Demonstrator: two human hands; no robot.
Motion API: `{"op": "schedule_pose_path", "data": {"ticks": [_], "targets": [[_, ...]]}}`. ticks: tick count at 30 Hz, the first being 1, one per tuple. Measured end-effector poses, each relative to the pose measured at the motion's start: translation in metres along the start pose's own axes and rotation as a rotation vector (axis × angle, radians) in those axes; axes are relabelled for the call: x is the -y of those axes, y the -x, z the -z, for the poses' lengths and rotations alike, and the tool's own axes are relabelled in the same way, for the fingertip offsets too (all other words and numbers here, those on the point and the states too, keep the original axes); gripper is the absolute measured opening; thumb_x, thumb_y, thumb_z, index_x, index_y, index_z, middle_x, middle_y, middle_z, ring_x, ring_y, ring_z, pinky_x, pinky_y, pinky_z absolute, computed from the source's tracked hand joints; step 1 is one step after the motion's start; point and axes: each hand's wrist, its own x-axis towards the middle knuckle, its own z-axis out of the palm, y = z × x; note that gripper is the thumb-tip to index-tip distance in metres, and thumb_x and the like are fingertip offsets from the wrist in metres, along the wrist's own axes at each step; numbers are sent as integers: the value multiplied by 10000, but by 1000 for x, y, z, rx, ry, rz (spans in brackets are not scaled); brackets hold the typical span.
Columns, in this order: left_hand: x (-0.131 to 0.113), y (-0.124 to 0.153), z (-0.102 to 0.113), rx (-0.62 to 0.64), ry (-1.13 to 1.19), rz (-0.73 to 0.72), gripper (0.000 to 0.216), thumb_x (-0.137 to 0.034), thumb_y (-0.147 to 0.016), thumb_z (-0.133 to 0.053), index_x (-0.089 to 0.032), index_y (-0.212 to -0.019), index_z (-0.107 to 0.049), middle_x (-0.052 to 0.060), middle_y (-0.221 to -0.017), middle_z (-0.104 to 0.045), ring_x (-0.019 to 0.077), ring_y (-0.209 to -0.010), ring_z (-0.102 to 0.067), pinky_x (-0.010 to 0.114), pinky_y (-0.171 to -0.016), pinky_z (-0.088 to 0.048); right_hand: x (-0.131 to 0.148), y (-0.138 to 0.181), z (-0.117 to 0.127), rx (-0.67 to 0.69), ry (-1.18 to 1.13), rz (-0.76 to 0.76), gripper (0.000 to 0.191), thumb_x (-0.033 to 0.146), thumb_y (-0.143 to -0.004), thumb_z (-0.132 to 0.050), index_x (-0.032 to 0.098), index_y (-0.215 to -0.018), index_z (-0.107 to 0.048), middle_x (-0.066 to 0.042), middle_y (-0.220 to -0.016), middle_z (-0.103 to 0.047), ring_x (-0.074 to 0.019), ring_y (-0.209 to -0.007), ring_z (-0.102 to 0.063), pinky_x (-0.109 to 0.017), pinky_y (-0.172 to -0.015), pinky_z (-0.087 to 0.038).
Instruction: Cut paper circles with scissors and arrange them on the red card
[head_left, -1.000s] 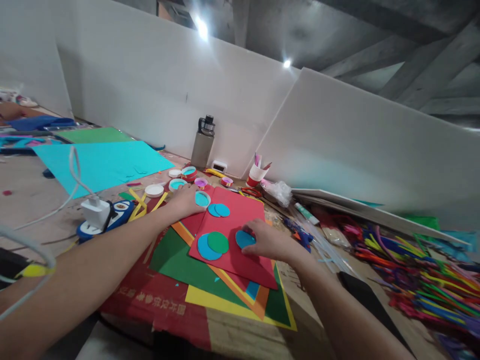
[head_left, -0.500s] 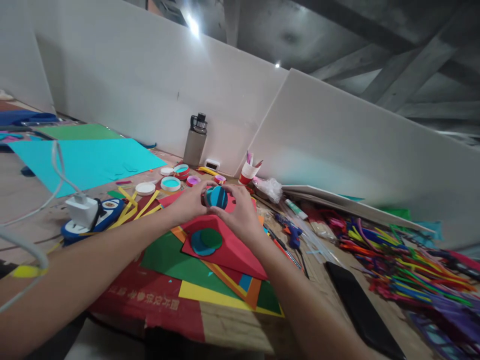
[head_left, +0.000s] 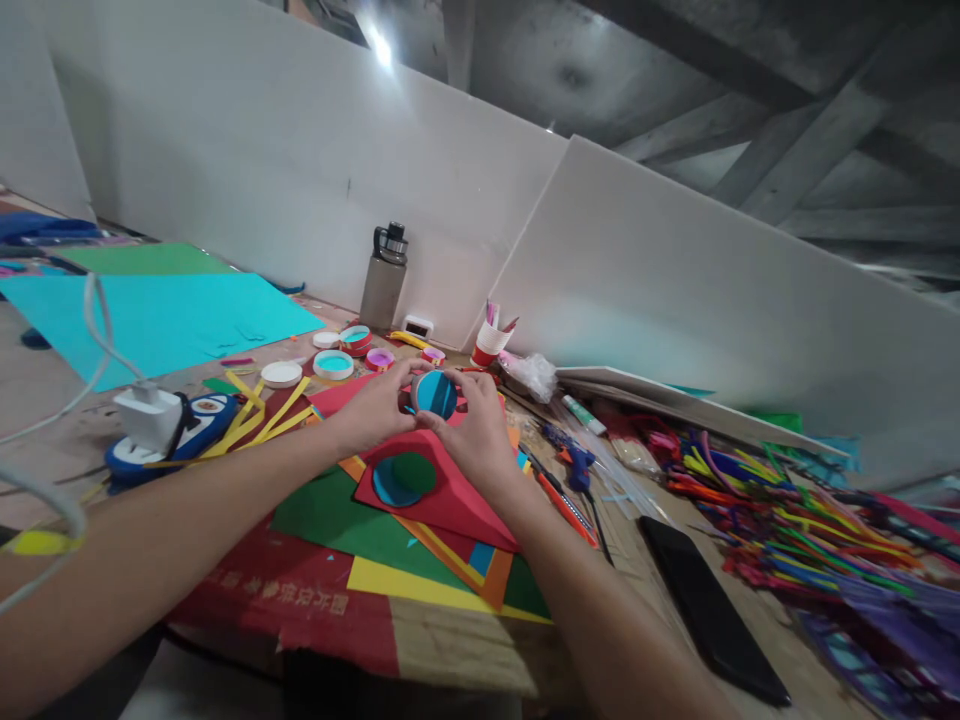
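Between both hands is a small round piece point(head_left: 436, 396) with blue and dark stripes on its face and a pale rim. My left hand point(head_left: 384, 408) grips its left side, thumb below and fingers above. On its right side my right hand point(head_left: 474, 424) holds it the same way. Beneath them lies a red sheet point(head_left: 457, 490) that bulges upward. A blue disc point(head_left: 390, 484) and a green disc point(head_left: 415, 473) overlap on the red sheet. Green paper point(head_left: 319, 520), orange paper point(head_left: 491, 595) and yellow paper point(head_left: 420, 590) are stacked underneath.
Small tubs of colour point(head_left: 333, 364), a bottle point(head_left: 384, 280) and a paper cup of pens point(head_left: 491, 340) stand behind. To the right are a glue gun point(head_left: 576, 462), a utility knife point(head_left: 564, 505), a black phone point(head_left: 709, 605) and pipe cleaners point(head_left: 810, 520). A power strip point(head_left: 172, 430) lies left.
The round piece has turned slightly between my hands, so its striped face and pale rim look rounder. The whole view has shifted a little, moving the table leftward in the picture.
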Motion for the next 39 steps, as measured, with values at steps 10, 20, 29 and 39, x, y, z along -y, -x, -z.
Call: {"op": "schedule_pose_path", "data": {"ticks": [10, 20, 29, 39], "targets": [[-6, 1, -1, 95, 423, 197, 597, -251, -732, -721, -189, -1285, -505, 112, -1128, -670, 250, -1031, -655, 389, -843, -560, -7, 2, 0, -27, 15, 5, 531, 239, -738, -770, 231, -1228, -566, -105, -1168, -511, -257, -1139, -519, -417, -964, -491], [1, 0, -4, -11, 445, 203, 480, -340, -817, -693, -183, -1255, -575, 114, -1198, -661, 218, -1020, -654, 318, -764, -589, -14, 6, -7, -39, 18, 13, 674, 193, -733, -766, 223, -1339, -471, -138, -1288, -455, -275, -1235, -467, -455, -1048, -442], [1, 0, -6, 30, 529, 165, 422, -283, -766, -754, -159, -1146, -618, 115, -1187, -653, 259, -1096, -619, 341, -797, -588, -19, 8, -10, -110, 11, 63, 652, 190, -736, -756, 229, -1332, -494, -129, -1297, -490, -279, -1257, -466, -467, -1051, -442], [-1, -1, -5, -31, 748, 316, 286, -389, -941, -519, -184, -1093, -649, 83, -1024, -687, 193, -878, -663, 293, -650, -574, -17, 8, -9, -40, -91, 111, 643, 297, -728, -791, 230, -1310, -527, -115, -1256, -591, -270, -1184, -539, -445, -989, -476]]}}
